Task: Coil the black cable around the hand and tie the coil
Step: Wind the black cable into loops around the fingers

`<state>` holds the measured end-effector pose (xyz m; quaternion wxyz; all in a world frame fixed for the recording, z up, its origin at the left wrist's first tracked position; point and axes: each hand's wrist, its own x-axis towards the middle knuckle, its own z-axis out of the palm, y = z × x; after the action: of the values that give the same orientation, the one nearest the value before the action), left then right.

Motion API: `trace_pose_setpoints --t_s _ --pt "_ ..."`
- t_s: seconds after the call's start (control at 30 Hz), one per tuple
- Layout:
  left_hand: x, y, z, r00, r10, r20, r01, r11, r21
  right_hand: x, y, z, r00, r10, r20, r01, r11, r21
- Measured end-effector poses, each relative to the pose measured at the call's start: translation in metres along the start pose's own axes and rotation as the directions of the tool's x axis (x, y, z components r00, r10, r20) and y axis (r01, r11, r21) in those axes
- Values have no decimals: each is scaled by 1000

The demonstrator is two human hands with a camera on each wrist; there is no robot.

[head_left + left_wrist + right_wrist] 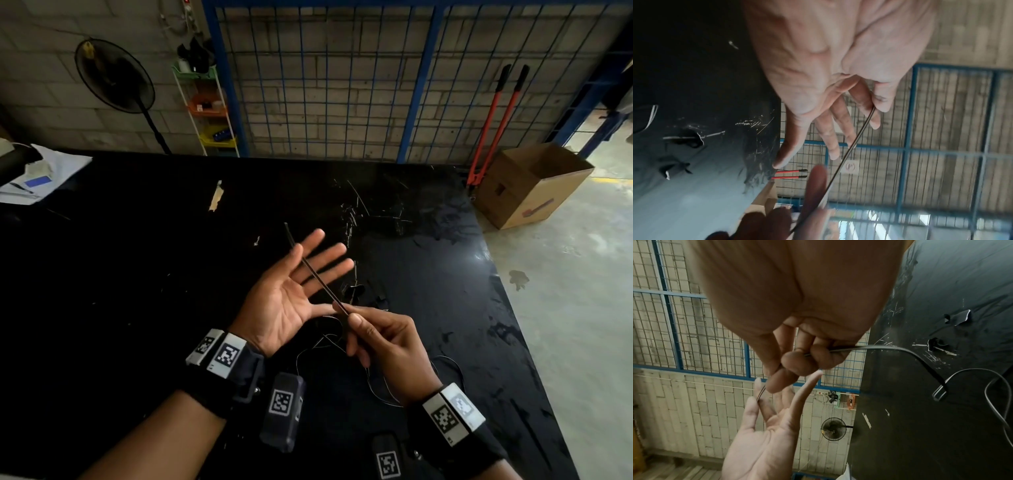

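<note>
Cable pinched by right hand; left hand flat, splayed.

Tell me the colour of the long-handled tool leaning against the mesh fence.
The tool has red-orange handles with black grips, seen best in the head view.

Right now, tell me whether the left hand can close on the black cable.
Probably yes. The left hand is open, palm up, and the black cable, pinched by the right hand, crosses its fingers with nothing between.
</note>
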<state>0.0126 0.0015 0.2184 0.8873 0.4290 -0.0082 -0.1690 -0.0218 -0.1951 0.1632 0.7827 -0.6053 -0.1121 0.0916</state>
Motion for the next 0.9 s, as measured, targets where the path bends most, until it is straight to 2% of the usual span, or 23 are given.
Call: trace_pose_setpoints --t_s 0.17,0.37,0.57,0.7,0.77,0.9 --pt "2 25 -18 996 75 40 -67 982 -175 -2 0 -11 1000 14 -21 -13 1000 9" --pt "-4 53 -41 970 155 188 -86 939 -332 -9 8 -29 995 60 -77 -60 998 3" --pt "-12 62 -41 952 206 225 -105 914 -392 -12 16 -35 992 88 -85 -88 996 9" --pt "-16 62 -31 935 184 303 -36 900 -434 -9 20 -36 982 130 -140 -136 990 -32" --pt "-19 61 -24 918 160 363 4 911 -412 -5 20 -37 972 142 -185 -164 981 -108" --pt "-31 46 -7 875 33 483 142 936 -321 7 19 -41 957 79 -279 -149 959 -240"
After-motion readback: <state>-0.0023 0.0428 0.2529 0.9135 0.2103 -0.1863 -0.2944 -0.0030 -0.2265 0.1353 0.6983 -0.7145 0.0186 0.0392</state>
